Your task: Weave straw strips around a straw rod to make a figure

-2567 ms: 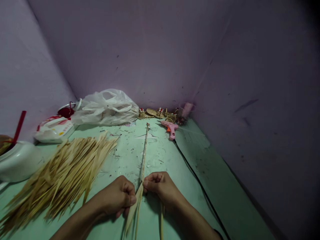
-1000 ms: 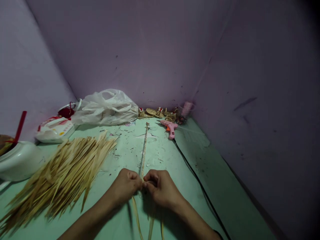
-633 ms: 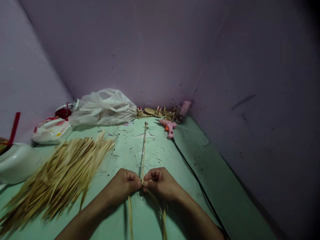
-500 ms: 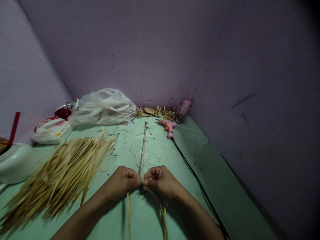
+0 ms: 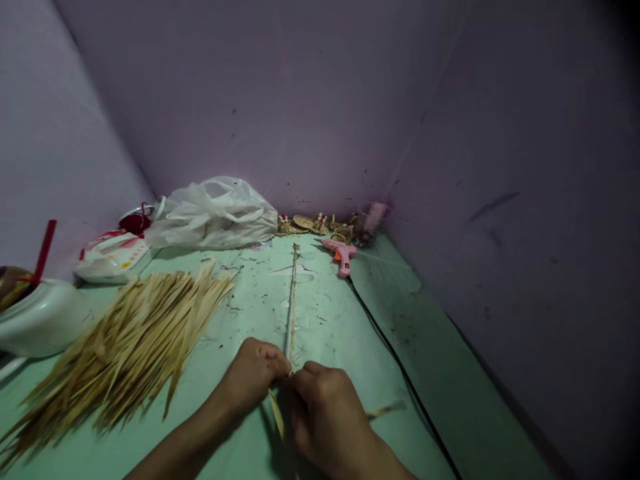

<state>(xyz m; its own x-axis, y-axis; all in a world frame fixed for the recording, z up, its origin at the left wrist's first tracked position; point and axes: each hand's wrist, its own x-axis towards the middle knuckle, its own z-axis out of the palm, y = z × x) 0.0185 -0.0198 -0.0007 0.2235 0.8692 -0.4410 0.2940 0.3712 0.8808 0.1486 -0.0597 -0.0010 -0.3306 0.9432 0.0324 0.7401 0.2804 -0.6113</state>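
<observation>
A thin plaited straw braid (image 5: 293,293) runs straight away from me over the green tabletop, its far end at a small dark spot. My left hand (image 5: 260,370) pinches the near end of the braid between thumb and fingers. Right beside it, my right hand (image 5: 327,413) is closed with the knuckles up, turned over the loose strands; its fingertips are mostly hidden. One pale strand (image 5: 277,415) hangs down between the hands. Another strand (image 5: 385,411) sticks out to the right, behind the right hand, blurred at its tip.
A spread bundle of dry straw strips (image 5: 135,340) lies at left, near a white pot (image 5: 50,320) and a tissue pack (image 5: 115,257). Behind are a white plastic bag (image 5: 215,217) and small woven pieces (image 5: 305,223). A pink glue gun (image 5: 344,257) trails a black cord (image 5: 395,357) rightward.
My right hand has turned over, knuckles up, and come lower and nearer me. A strand that hung below it now points out to the right. My left hand keeps its pinch.
</observation>
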